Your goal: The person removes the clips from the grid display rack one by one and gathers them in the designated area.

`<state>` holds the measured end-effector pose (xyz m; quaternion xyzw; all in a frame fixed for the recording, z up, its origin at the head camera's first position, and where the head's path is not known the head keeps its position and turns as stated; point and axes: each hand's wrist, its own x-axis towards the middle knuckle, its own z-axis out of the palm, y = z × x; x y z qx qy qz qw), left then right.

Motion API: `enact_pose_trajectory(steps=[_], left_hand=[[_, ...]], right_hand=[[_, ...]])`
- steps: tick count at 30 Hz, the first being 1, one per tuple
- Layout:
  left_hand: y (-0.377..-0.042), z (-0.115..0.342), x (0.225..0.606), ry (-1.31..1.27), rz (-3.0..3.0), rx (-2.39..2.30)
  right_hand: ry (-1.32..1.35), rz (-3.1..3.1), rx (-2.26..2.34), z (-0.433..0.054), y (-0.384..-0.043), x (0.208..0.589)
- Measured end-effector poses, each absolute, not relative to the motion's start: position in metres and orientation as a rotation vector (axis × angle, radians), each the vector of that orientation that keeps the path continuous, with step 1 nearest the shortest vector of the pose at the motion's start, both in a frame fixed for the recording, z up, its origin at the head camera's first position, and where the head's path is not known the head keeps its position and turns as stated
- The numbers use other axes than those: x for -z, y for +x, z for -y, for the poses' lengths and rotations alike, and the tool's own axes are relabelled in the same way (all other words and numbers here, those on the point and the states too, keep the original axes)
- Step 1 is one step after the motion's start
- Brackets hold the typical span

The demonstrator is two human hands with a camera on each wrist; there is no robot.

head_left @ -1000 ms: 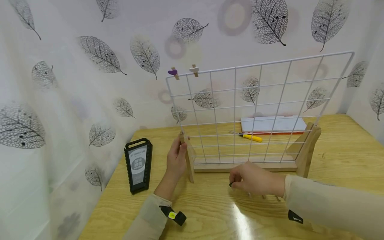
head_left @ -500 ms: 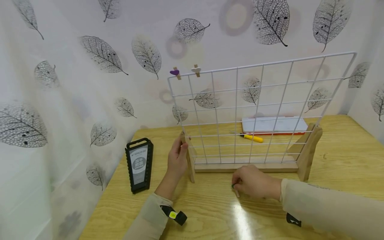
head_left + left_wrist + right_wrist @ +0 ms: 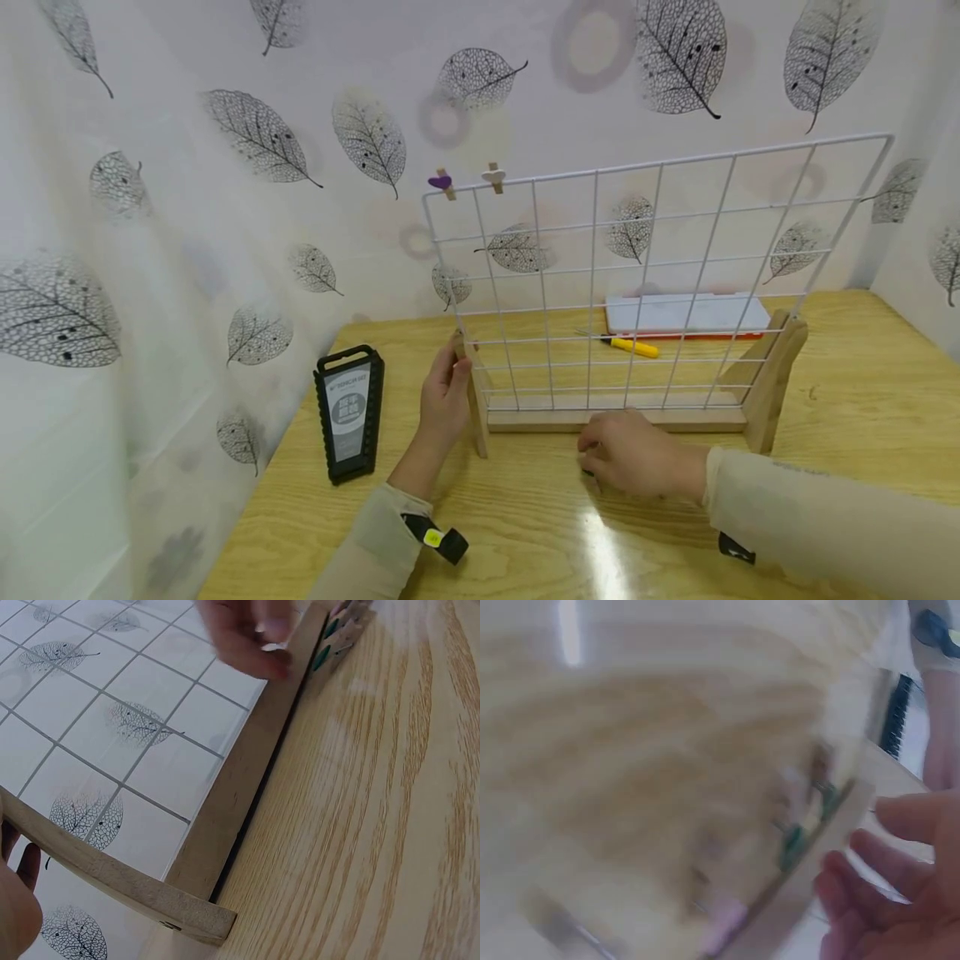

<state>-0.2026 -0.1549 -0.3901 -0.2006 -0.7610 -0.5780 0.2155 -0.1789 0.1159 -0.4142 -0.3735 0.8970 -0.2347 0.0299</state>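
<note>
My left hand (image 3: 442, 396) grips the left wooden side support (image 3: 474, 408) of a white wire grid rack (image 3: 592, 250). Its thumb lies on the near face. The right hand (image 3: 637, 454) hovers low in front of the rack's wooden base bar (image 3: 555, 419), fingers loosely bent and parted. In the right wrist view nothing sits between its fingers. Beneath it, small wooden clothespins lie in a row along the bar, blurred; one bears a green heart (image 3: 793, 844), another a pink one (image 3: 724, 926). Mostly the hand hides them in the head view.
Two heart clothespins, one purple (image 3: 440, 182) and one white (image 3: 494, 177), sit on the grid's top left wire. Left on the table lies a black tool holder (image 3: 348, 412). Behind the rack are a yellow-handled screwdriver (image 3: 633, 347) and a white flat case (image 3: 686, 315).
The right hand was pinching a green-topped clothespin near the table; its fingers have since parted from it, and the clothespin lies under the hand. The left hand keeps its grip.
</note>
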Motion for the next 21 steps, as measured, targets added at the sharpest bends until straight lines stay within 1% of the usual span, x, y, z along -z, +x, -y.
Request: enact_pose_trajectory(steps=[3,6,10,13,17,21], left_hand=[[-0.205,0.157,0.395,-0.547,2.123,1.607],[-0.216,0.162,0.409,-0.555,2.114,1.606],[-0.228,0.167,0.425,-0.578,2.076,1.616],[-0.229,0.166,0.426,-0.597,2.068,1.649],[-0.227,0.165,0.426,-0.599,2.092,1.671],[-0.226,0.166,0.425,-0.576,2.106,1.671]], right_hand=[[-1.259,-2.831,0.763,-0.114,-0.182,0.395],[-1.578,-2.95,0.796,-0.109,-0.19,0.368],[-2.095,-3.062,0.831,-0.102,-0.203,0.323],[-2.35,-3.062,0.84,-0.099,-0.206,0.284],[-2.512,-3.08,0.887,-0.098,-0.207,0.239],[-2.507,-3.147,1.002,-0.092,-0.21,0.208]])
